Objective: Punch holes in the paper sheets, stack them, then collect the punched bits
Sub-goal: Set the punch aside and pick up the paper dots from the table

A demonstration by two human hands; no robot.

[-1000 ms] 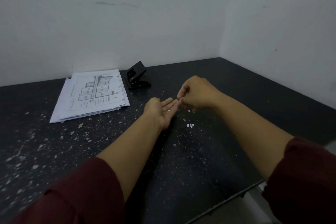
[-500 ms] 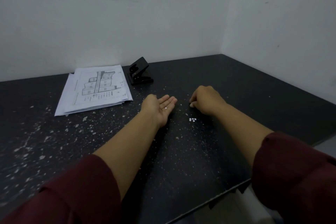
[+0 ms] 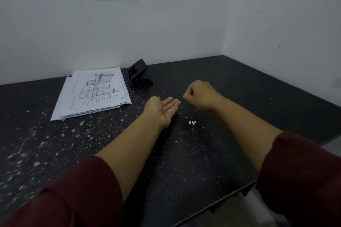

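Head view: left hand [image 3: 166,109] lies palm-up, fingers relaxed, cradling one bit [image 3: 169,110]; right hand [image 3: 200,96] looks to pinch another. Punched bits [image 3: 192,122] wait on the speckled table [image 3: 239,97]. A draught or tilt could scatter them.

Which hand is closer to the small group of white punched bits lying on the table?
The right hand, just beyond the punched bits and slightly to their right. The left hand, palm up, lies farther off to their left.
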